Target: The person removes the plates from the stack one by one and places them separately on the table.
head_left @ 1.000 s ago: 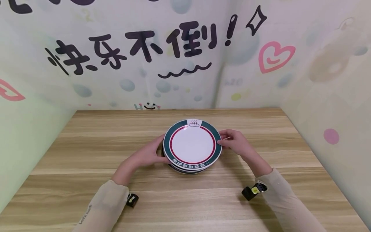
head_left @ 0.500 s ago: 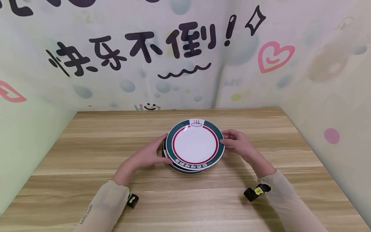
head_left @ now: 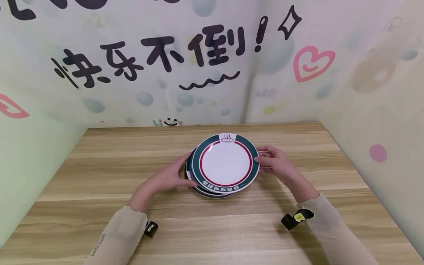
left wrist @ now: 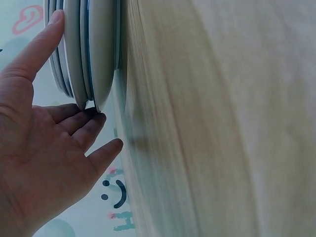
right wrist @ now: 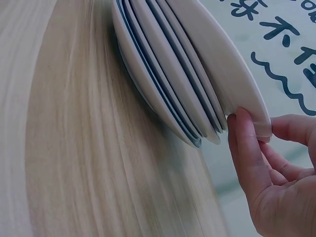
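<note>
A white plate [head_left: 226, 163] with a green rim, a red ring and a steaming-dish emblem tops a stack of several similar plates [right wrist: 163, 74] on the wooden table. My right hand [head_left: 275, 163] pinches this top plate's right rim, thumb above and fingers beneath. In the right wrist view its edge juts past the plates below and stands slightly apart from them. My left hand [head_left: 169, 176] is spread against the stack's left side. Its fairly straight thumb and fingers touch the plate edges [left wrist: 94, 54] in the left wrist view. The lower plates are mostly hidden in the head view.
The wood-grain table [head_left: 109, 162] extends around the stack. A printed backdrop [head_left: 132, 103] with black characters and a pink heart rises behind it, with side walls left and right. Each sleeve carries a small black wrist device [head_left: 293, 221].
The top plate has slid right and slightly back with my right hand, uncovering the left rim of the plate beneath. My left hand has stayed in place against the stack.
</note>
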The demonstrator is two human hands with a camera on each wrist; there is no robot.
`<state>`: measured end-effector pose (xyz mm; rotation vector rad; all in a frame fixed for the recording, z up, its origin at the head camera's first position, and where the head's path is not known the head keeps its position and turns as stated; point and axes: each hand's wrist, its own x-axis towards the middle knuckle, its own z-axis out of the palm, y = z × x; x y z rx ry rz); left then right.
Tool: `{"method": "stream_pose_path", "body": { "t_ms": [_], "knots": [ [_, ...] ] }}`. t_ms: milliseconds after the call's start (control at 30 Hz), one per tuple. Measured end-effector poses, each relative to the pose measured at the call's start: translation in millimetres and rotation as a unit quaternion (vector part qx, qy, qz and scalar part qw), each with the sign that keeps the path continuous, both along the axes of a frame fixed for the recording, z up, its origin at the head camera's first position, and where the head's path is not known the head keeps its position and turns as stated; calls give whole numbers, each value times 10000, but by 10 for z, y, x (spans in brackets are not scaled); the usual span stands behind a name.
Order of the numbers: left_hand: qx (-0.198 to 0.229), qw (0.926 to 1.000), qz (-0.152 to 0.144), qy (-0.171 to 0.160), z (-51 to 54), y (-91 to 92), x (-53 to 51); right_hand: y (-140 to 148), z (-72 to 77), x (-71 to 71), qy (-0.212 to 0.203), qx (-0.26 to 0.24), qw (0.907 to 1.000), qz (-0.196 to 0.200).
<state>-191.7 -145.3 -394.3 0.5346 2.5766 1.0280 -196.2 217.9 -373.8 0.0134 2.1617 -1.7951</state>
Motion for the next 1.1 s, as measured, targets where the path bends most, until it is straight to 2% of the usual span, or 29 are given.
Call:
{"method": "stream_pose_path", "body": {
  "t_ms": [300,533,867,1100],
  "knots": [
    [59,10000,12,10,-2,-5,3,12,22,8,220,-263,9993,-132],
    [53,10000,27,15,-11,-15,-2,59,68,-1,312,-236,9989,-257],
    [66,9999,39,72,-16,-16,-4,128,111,-6,283,-301,9982,-445],
    [-83,10000,32,25,-10,-9,-2,196,143,-6,294,-272,9974,-602]
  ]
}}
